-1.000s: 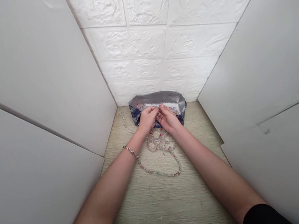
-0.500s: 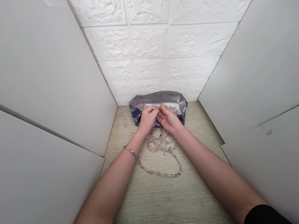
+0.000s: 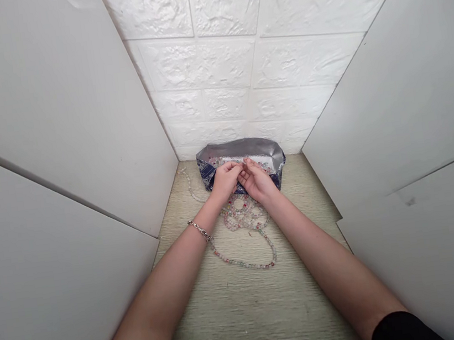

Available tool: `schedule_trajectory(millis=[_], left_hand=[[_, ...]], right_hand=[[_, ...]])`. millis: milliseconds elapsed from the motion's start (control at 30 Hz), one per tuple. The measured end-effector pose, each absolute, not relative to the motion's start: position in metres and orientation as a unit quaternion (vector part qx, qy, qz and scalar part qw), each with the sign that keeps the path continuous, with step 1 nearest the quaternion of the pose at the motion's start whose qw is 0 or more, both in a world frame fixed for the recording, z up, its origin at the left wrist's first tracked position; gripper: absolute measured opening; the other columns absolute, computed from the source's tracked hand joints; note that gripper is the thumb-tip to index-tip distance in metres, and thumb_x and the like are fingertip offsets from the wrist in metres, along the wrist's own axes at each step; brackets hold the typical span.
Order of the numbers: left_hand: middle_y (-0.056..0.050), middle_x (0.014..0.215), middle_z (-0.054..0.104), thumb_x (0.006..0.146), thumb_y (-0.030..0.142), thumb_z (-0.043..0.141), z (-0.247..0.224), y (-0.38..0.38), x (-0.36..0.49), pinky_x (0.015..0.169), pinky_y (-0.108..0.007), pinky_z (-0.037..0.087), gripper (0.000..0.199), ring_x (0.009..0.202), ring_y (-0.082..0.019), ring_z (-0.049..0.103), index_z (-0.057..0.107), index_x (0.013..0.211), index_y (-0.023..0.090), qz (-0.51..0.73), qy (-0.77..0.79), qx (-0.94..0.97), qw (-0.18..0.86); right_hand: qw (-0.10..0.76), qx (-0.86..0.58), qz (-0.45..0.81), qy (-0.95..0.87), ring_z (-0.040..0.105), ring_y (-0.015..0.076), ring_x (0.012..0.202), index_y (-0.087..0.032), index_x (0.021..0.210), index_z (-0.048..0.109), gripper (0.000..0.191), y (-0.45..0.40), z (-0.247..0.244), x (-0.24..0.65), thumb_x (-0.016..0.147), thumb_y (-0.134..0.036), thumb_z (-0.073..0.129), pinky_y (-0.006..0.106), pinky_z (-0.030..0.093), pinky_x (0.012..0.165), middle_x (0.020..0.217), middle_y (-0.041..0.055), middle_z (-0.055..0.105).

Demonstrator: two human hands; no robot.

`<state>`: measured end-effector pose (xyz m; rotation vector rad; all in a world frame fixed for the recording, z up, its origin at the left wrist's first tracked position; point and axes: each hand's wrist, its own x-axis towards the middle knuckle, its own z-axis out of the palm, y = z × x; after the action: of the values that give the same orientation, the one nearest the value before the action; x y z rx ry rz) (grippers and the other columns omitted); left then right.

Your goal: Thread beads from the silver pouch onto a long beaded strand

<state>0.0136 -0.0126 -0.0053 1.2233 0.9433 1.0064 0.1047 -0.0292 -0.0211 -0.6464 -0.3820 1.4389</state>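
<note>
The left hand [image 3: 225,184] and the right hand [image 3: 258,181] meet over the near edge of an open bag [image 3: 243,146], which lies at the far end of the table [image 3: 246,318], close to the white brick-patterned wall [image 3: 221,59]. The left thumb and forefinger are drawn together at the tips; the right hand turns its palm partly up, fingers curled in, its fingertips close to those of the left. Whatever they may pinch between them is too small to tell. The bag is silver inside and dark blue outside, and loose beads [image 3: 267,166] in pale and pink tones show inside it, left and right of the hands. A long beaded strand [image 3: 251,266] lies on the table on the near side of the bag, bunched in loops just below the hands, with one wide loop reaching nearer. Another beaded length [image 3: 189,185] trails at the far left, beside the bag. A chain bracelet [image 3: 200,230] circles the left wrist. Pale panels stand on the left [image 3: 75,100] and right [image 3: 403,113]
</note>
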Motion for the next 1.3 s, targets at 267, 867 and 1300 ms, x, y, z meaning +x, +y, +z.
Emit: schedule_trajectory(millis=[267,867,1300], left_hand=[[0.007,0.038,0.037,0.069,0.023,0.049,-0.0066,-0.0117,0.0133,0.027,-0.016,0.019,0.01,0.025,-0.002,0.028,0.05,0.065,0.014,0.431,0.407,0.55,0.588],[0.008,0.038,0.035,0.068,0.025,0.048,-0.0081,-0.0123,0.0128,0.027,-0.016,0.02,0.01,0.026,-0.002,0.028,0.047,0.063,0.015,0.436,0.404,0.554,0.583],[0.008,0.041,0.037,0.069,0.024,0.049,-0.0132,-0.0087,0.0113,0.028,-0.016,0.021,0.011,0.026,-0.002,0.029,0.047,0.064,0.015,0.43,0.382,0.567,0.59]], right_hand=[[0.693,-0.286,0.639,-0.172,0.053,0.0043,0.056,-0.018,0.072,0.054,0.007,-0.0292,-0.0207,0.1035,0.069,-0.022,0.058,0.016,0.046,0.056,0.062,-0.004,0.058],[0.679,-0.298,0.645,-0.186,0.051,0.0038,0.053,-0.018,0.07,0.055,0.004,-0.0301,-0.0197,0.1032,0.068,-0.019,0.059,0.015,0.045,0.056,0.06,-0.005,0.057],[0.678,-0.328,0.624,-0.21,0.048,0.0037,0.051,-0.017,0.064,0.052,0.008,-0.0301,-0.0183,0.1019,0.061,-0.016,0.059,0.016,0.042,0.054,0.058,-0.0058,0.055]])
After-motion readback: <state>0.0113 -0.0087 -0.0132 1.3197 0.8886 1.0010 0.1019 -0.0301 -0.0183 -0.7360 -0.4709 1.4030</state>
